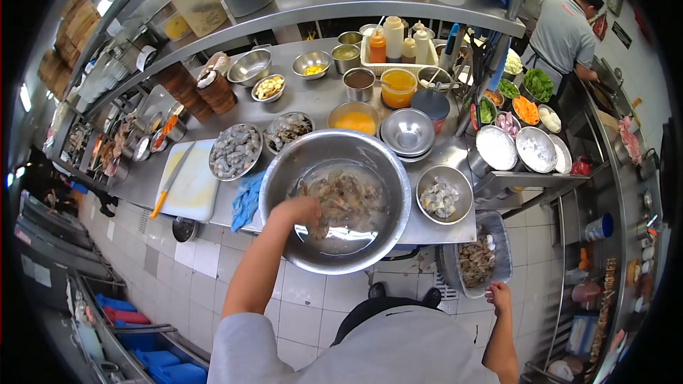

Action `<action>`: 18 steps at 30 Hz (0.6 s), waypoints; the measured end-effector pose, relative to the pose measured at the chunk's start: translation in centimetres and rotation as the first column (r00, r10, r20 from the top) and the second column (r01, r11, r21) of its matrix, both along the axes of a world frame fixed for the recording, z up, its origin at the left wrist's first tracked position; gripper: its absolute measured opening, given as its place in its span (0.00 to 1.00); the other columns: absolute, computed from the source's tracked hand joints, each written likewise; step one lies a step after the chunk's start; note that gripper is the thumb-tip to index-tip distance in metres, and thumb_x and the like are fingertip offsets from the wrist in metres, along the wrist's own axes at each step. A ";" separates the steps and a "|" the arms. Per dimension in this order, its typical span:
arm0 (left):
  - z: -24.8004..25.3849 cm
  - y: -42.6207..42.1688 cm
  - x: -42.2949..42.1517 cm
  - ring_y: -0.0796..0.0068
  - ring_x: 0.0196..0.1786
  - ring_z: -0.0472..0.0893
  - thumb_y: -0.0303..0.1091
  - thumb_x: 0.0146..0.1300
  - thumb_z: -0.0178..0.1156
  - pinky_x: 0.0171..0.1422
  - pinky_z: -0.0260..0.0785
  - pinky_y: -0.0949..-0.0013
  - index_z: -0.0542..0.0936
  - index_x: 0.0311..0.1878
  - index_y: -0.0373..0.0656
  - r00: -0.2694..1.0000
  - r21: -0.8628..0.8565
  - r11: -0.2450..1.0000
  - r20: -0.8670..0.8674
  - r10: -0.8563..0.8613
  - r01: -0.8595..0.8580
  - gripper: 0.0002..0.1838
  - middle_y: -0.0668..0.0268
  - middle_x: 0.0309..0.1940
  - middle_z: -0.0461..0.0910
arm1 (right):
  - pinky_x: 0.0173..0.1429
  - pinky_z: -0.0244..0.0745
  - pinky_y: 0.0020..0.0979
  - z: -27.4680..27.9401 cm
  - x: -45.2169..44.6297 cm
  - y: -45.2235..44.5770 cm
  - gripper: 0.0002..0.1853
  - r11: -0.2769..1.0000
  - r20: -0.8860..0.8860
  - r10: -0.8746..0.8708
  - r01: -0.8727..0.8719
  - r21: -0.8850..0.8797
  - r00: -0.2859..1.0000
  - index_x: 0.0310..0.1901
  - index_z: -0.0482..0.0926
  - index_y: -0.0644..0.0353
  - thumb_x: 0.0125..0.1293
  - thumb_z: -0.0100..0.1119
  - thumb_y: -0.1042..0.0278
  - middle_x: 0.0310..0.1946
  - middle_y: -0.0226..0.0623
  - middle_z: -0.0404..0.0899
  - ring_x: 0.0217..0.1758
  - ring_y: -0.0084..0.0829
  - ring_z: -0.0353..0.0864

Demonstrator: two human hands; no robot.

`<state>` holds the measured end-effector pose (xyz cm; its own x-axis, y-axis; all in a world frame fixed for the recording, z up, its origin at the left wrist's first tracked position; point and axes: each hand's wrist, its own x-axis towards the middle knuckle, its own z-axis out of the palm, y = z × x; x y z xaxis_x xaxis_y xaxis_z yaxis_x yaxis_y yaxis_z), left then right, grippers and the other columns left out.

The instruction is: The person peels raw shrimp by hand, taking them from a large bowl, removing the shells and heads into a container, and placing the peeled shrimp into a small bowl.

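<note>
My left hand (302, 211) is inside a large steel bowl (270, 224) at the edge of the counter. Its fingers are closed on an unpeeled shrimp (319, 231). More unpeeled shrimp (348, 195) lie in water in this bowl. My right hand (501, 296) hangs low on the right, beside a grey plastic bin (502, 270) holding shrimp shells (475, 263). Its fingers are slightly bent and apart, with nothing visible in them. Right of the large bowl, a smaller steel bowl (465, 212) contains peeled shrimp (439, 198).
Left of the large bowl are a bowl of grey shrimp (236, 149), a blue cloth (248, 199) and a knife (171, 183) on a white cutting board (203, 192). Stacked steel bowls (408, 131) and sauce containers stand behind. A co-worker (562, 32) stands at the back right.
</note>
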<state>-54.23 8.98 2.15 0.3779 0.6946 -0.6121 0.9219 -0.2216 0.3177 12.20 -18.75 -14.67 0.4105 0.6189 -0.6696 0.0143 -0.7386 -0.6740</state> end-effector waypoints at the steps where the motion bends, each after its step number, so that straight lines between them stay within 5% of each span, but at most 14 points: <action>1: -1.5 -1.7 -0.1 0.56 0.42 0.84 0.41 0.49 0.69 0.47 0.76 0.56 0.86 0.40 0.48 1.000 0.001 1.000 -0.006 0.003 -0.003 0.15 0.57 0.38 0.86 | 0.28 0.71 0.25 0.0 -0.2 0.5 0.13 1.000 -0.006 0.003 -0.003 0.001 1.000 0.51 0.76 0.58 0.65 0.53 0.70 0.35 0.33 0.82 0.29 0.24 0.79; 3: -2.3 -4.3 0.4 0.55 0.47 0.83 0.44 0.47 0.68 0.52 0.76 0.54 0.87 0.42 0.49 0.994 0.330 0.938 -0.063 -0.093 0.109 0.17 0.57 0.44 0.85 | 0.28 0.72 0.26 -0.7 -0.3 1.6 0.13 0.998 -0.048 0.043 -0.041 0.049 0.998 0.51 0.76 0.59 0.66 0.53 0.72 0.35 0.34 0.82 0.29 0.25 0.79; 6: -0.3 -6.1 2.9 0.52 0.55 0.80 0.46 0.47 0.68 0.57 0.74 0.54 0.85 0.44 0.46 0.951 0.108 0.986 -0.294 -0.092 0.129 0.21 0.55 0.46 0.84 | 0.25 0.71 0.24 -1.7 -0.1 2.6 0.10 0.992 -0.127 0.072 -0.058 0.116 0.989 0.49 0.76 0.58 0.68 0.54 0.71 0.35 0.35 0.82 0.26 0.23 0.77; 10: 0.7 -7.6 5.3 0.52 0.54 0.81 0.47 0.47 0.68 0.57 0.74 0.55 0.85 0.44 0.46 0.934 0.103 0.982 -0.338 -0.116 0.160 0.22 0.56 0.44 0.85 | 0.26 0.71 0.24 -0.2 -1.4 3.6 0.11 0.994 -0.129 0.058 -0.045 0.102 0.990 0.50 0.76 0.58 0.67 0.55 0.72 0.35 0.34 0.83 0.26 0.23 0.78; 12: 1.4 -8.0 6.4 0.52 0.51 0.82 0.46 0.47 0.68 0.55 0.74 0.55 0.83 0.44 0.44 0.976 -0.013 1.000 -0.217 -0.002 -0.001 0.23 0.55 0.43 0.84 | 0.27 0.72 0.24 0.4 -1.9 3.8 0.12 0.988 -0.148 0.110 -0.093 0.122 0.983 0.51 0.76 0.59 0.67 0.56 0.72 0.34 0.32 0.83 0.27 0.24 0.79; 16: -0.4 -8.8 5.9 0.58 0.44 0.83 0.39 0.50 0.68 0.51 0.75 0.61 0.80 0.45 0.41 0.998 0.017 0.998 -0.023 0.063 -0.062 0.19 0.58 0.40 0.85 | 0.28 0.72 0.24 1.6 -2.2 4.3 0.12 0.987 -0.202 0.129 -0.106 0.124 0.971 0.52 0.76 0.60 0.67 0.56 0.72 0.35 0.32 0.83 0.29 0.24 0.80; 18: -1.0 -8.7 5.4 0.68 0.39 0.82 0.32 0.57 0.66 0.46 0.74 0.67 0.78 0.45 0.41 0.902 -0.245 0.948 0.330 0.279 -0.204 0.13 0.65 0.37 0.82 | 0.28 0.73 0.24 2.2 -2.2 4.7 0.15 0.987 -0.317 0.119 -0.079 0.138 0.941 0.54 0.76 0.62 0.67 0.57 0.73 0.39 0.34 0.83 0.31 0.24 0.80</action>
